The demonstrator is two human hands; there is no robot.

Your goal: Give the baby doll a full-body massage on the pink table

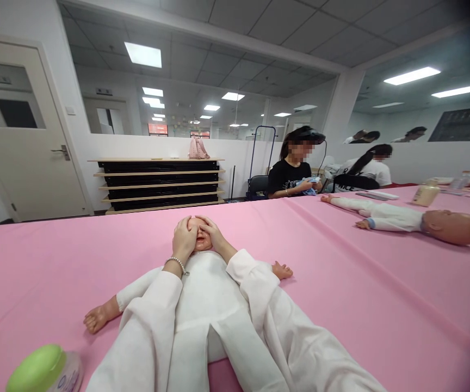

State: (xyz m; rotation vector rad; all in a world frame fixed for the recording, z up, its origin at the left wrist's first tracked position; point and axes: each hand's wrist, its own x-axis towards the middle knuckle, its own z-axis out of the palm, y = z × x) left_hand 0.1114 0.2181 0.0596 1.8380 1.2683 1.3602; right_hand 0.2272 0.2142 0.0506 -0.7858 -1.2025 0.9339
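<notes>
A baby doll in a white suit lies on its back before me, its head at the far end and its arms out to the sides. From the left, my left hand, with a beaded bracelet at the wrist, cups the doll's head. My right hand curves round the head from the other side. Both thumbs rest on the upper face near the eyes, and the fingers wrap the sides and top. Between the hands the doll's open mouth shows. My white sleeves cover part of its body.
A green-lidded container stands at the near left of the pink tablecloth. To the right lie another doll and a cream bottle. Beyond the table a person in black holds blue cloth; stacked boards stand behind.
</notes>
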